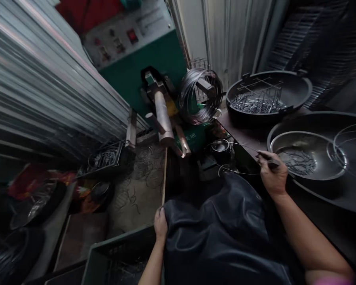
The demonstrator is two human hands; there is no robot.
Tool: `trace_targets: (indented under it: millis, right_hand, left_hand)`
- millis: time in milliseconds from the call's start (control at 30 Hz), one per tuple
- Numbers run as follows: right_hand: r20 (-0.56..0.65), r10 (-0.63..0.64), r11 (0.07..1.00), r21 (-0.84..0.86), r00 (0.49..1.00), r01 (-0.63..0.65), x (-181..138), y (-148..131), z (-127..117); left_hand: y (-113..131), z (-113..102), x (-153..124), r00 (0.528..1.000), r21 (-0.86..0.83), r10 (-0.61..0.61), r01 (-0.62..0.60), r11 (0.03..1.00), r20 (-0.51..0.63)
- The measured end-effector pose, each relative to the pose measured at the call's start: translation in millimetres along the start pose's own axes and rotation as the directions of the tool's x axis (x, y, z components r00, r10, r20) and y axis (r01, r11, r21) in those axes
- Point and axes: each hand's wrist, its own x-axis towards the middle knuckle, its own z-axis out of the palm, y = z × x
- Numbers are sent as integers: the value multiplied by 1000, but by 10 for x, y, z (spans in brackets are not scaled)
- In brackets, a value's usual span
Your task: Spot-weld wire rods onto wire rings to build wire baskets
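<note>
My right hand (273, 174) is closed around a thin bent wire (240, 143), whose ends reach out to the left over my lap. A small dark piece also shows at the fingers; I cannot make out what it is. At the left edge of the dark, shiny apron (207, 225) on my lap, my left hand (160, 225) has its fingers curled on the material. Ahead stands a green machine (121, 67) with metal electrode arms (163, 114). Beside those arms hangs a coil of wire (186, 99).
On the right, a black pan (307, 89) holds wire pieces and a wire rack. Nearer is a steel bowl (338, 174) with wire pieces, inside a larger dark pan. A green crate (91, 257) sits lower left. Corrugated metal sheeting (41, 71) lines the left side.
</note>
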Motion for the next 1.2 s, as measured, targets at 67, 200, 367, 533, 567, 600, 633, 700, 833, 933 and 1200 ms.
trace_targets:
  millis: [67, 200, 367, 533, 567, 600, 633, 700, 833, 933, 1200]
  right_hand:
    - [3, -21, 1000, 4, 1000, 21, -12, -130, -41]
    - [-6, -66, 998, 8, 998, 66, -15, -360, -145]
    - [-37, 103, 976, 196, 994, -94, -21, -454, -220]
    - [12, 347, 823, 476, 938, -311, -17, -491, -213]
    - [26, 372, 799, 500, 928, -335, -22, -509, -222]
    - [34, 392, 779, 520, 920, -351, -31, -528, -238]
    - [41, 405, 762, 537, 913, -362, -43, -547, -261]
    - [59, 419, 737, 561, 906, -377, -71, -583, -324]
    - [93, 411, 713, 588, 907, -383, -46, -649, -453]
    - [64, 367, 697, 641, 928, -321, 140, -723, -454]
    - [39, 498, 601, 705, 866, -377, 1093, -980, 215]
  left_hand:
    - [2, 5, 1, 999, -52, -24, 25, 998, 24]
    - [1, 30, 53, 998, -54, -30, 32, 998, 47]
    - [-38, 68, 95, 999, -76, -43, 45, 996, 22]
    - [2, 59, 50, 998, -106, 16, -22, 994, -53]
    - [13, 43, 33, 997, -80, 38, -43, 996, -66]
    - [15, 22, 13, 995, -44, 54, -58, 997, -82]
    - [5, -3, -11, 993, -1, 61, -61, 998, -102]
    - [-58, -56, -58, 990, 81, 19, -8, 997, -140]
    - [-226, -143, -112, 972, 142, -200, 217, 966, -123]
    - [-168, -167, -159, 983, 30, -128, 133, 991, -129]
    - [353, -39, -502, 954, -401, 217, -285, 871, -207]
